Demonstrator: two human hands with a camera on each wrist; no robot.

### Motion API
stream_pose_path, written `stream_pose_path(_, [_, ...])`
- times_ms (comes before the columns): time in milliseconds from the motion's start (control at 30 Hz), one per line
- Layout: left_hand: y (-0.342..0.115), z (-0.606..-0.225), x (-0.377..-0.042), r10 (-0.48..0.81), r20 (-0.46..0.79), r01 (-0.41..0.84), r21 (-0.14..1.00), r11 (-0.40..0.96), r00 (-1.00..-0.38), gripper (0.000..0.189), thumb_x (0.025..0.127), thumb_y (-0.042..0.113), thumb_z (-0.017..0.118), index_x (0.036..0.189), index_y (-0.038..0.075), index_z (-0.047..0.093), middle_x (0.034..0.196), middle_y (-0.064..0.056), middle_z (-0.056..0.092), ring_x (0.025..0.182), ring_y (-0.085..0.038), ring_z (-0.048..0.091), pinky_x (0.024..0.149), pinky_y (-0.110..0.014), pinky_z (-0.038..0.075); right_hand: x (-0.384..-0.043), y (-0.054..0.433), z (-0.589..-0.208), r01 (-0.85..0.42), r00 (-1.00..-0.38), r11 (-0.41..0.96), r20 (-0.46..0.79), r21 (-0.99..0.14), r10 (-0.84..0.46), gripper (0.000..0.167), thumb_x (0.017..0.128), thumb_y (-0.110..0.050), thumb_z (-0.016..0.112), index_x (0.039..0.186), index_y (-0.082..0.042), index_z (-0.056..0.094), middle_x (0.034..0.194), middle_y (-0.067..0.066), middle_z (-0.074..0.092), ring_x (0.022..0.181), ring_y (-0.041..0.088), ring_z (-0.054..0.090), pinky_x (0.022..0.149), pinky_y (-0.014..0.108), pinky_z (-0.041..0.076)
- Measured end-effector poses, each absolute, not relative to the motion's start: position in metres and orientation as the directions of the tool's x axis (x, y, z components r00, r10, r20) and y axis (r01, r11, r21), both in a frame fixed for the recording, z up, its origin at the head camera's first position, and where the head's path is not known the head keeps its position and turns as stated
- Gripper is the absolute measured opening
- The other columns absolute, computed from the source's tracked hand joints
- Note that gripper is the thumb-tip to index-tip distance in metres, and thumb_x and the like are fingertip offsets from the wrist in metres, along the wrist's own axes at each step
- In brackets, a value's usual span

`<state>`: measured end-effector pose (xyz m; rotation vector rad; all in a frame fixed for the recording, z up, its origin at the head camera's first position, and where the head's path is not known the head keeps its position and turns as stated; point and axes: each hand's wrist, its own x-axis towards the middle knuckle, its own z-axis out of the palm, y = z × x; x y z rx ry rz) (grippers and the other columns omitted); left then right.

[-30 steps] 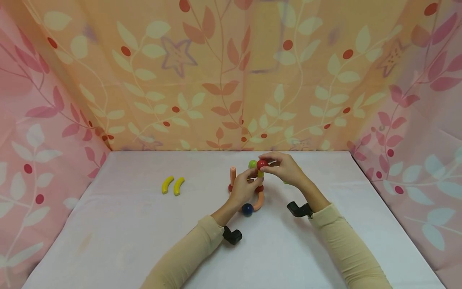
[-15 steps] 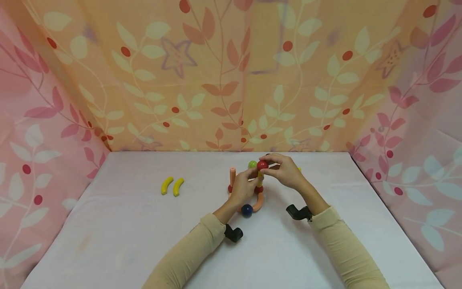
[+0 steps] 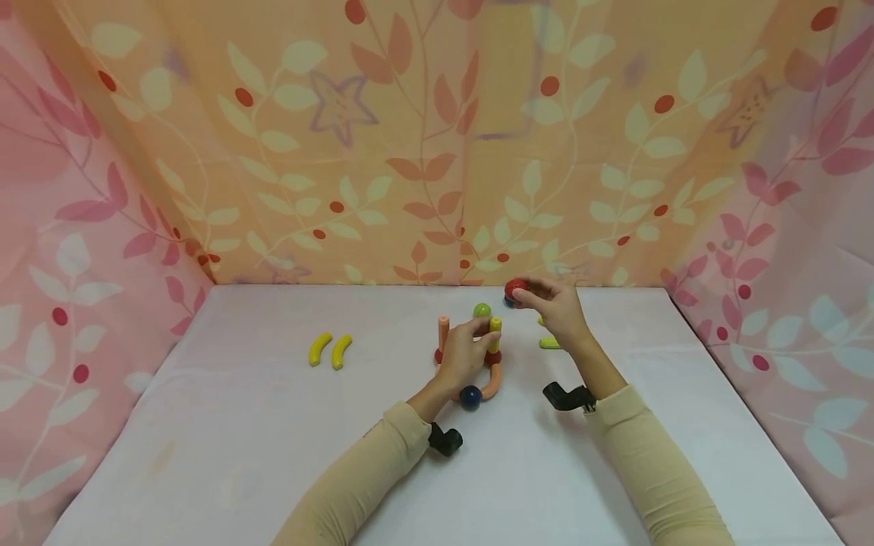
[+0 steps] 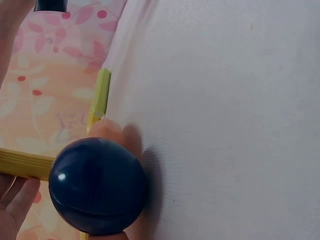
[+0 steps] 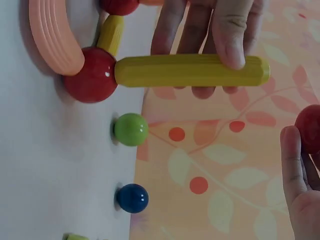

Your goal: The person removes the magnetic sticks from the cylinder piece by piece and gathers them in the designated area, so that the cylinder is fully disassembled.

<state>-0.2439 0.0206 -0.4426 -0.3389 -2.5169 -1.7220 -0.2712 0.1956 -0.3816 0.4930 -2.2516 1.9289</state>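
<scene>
My left hand point(image 3: 466, 356) pinches an upright yellow rod point(image 5: 175, 70) between thumb and fingers. The rod's foot meets a red ball point(image 5: 91, 75) in a toy structure of balls and rods. Curved pink rods point(image 3: 493, 381) run from it to a dark blue ball point(image 4: 97, 185) at the front. On the structure's left side stands an upright pink rod point(image 3: 443, 330). To the right of the yellow rod and above the table, my right hand point(image 3: 565, 312) holds a separate red ball point(image 3: 515, 287) in its fingertips. The rod's top end is bare.
A green ball point(image 5: 131, 129) and another blue ball point(image 5: 133, 198) lie behind the structure. Yellow-green rods point(image 3: 549, 343) lie to the right, partly behind my right hand. Two curved yellow pieces point(image 3: 341, 352) lie at the left. Patterned cloth point(image 3: 410, 152) walls the table.
The right hand has lifted the red ball off the top of the yellow rod and moved it right and back. The left hand still grips the rod in nearly the same place.
</scene>
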Motion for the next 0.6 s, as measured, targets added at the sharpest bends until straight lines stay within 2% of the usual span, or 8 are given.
stream_pose_path(233, [0.0202,-0.441,-0.2428,0.141,0.182,0.221,0.906,0.362,-0.973,0.032,0.094,0.021,0.064,0.122,0.007,0.066,0.113,-0.007,0.072,0.106,-0.019,0.067,0.089,-0.028,0.056,-0.2709,0.2004,-0.3833,-0.294,-0.953,0.229,0.267,-0.928,-0.142,0.044,0.089,-0.019,0.072,0.124,0.006,0.062,0.102,-0.008,0.066,0.08,0.003,0.066,0.077,0.015,0.055])
stream_pose_path(467, [0.0203,-0.4413,-0.2432,0.149,0.185,0.228,0.904,0.361,-0.971,0.032,0.094,0.02,0.064,0.123,0.006,0.066,0.113,-0.007,0.072,0.106,-0.019,0.067,0.089,-0.028,0.056,-0.271,0.2009,-0.3853,-0.309,-0.949,0.257,0.28,-0.916,-0.142,0.044,0.09,-0.019,0.071,0.125,0.007,0.061,0.115,0.014,0.066,0.081,0.002,0.066,0.077,0.014,0.055])
stream_pose_path(600, [0.0198,-0.4406,-0.2423,0.152,0.173,0.218,0.904,0.368,-0.973,0.033,0.094,0.021,0.064,0.124,0.007,0.065,0.114,-0.007,0.071,0.108,-0.019,0.066,0.09,-0.029,0.055,-0.271,0.2013,-0.385,-0.309,-0.95,0.275,0.279,-0.911,-0.141,0.044,0.09,-0.017,0.07,0.125,0.007,0.061,0.116,0.019,0.065,0.08,0.002,0.065,0.075,0.014,0.054])
